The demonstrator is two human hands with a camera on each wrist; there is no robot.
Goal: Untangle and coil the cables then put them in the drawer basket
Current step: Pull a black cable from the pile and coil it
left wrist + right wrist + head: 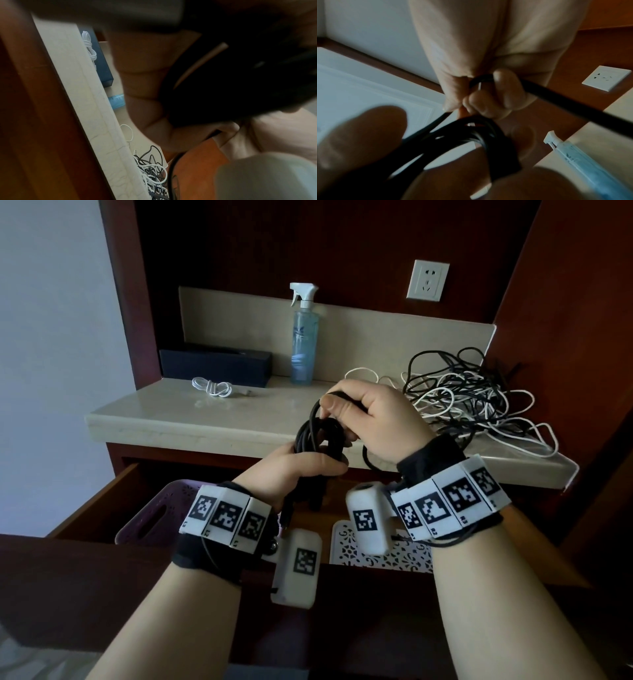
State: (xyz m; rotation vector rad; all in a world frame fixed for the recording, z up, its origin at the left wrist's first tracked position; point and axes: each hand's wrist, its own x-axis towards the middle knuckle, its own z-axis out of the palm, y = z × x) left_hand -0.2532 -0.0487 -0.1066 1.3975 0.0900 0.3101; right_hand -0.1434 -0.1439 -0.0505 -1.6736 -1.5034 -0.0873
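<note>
The left hand grips the black cable coil above the open drawer; the coil stands upright. The right hand, at 1 o'clock from it, pinches the free strand. The purple basket lies at 7 o'clock, nearer the left hand.

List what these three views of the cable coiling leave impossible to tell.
- Purple basket contents: head view, hidden by left hand and wristband.
- Black cable plug ends: hidden inside both hands.
- How many cables form the tangle: too intertwined.
- Left wrist view: coil dark, blurred.
</note>
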